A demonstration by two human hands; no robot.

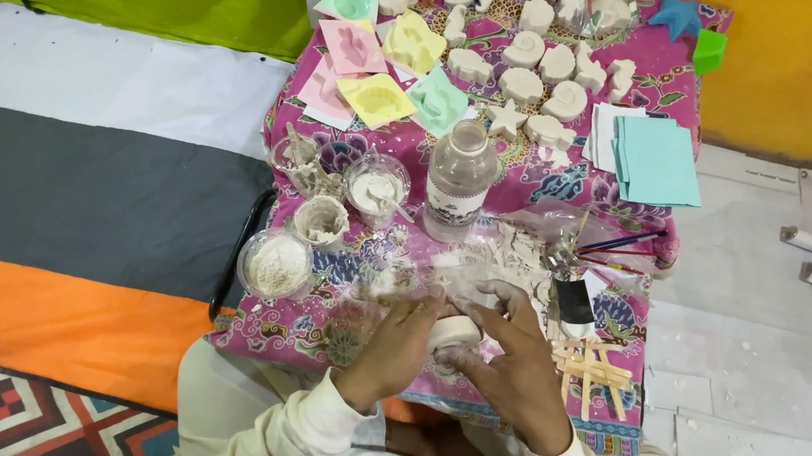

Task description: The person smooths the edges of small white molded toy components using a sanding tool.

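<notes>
Cupping a white cast [453, 334] between them, left hand [396, 346] and right hand [513, 362] had fingers closed round it — smoothing seemed underway, needing gentle pressure.

I sit on the floor at a low table [630, 196] covered with a pink flowered cloth [541, 187], so this looks like a home craft corner. On it I see many white plaster figures [522, 84], coloured moulds [376, 99], cups of white powder [277, 265], a bottle [459, 178] and brushes [620, 247]. Beside me lie striped mats [75, 223] and a patterned rug [24, 419].
</notes>
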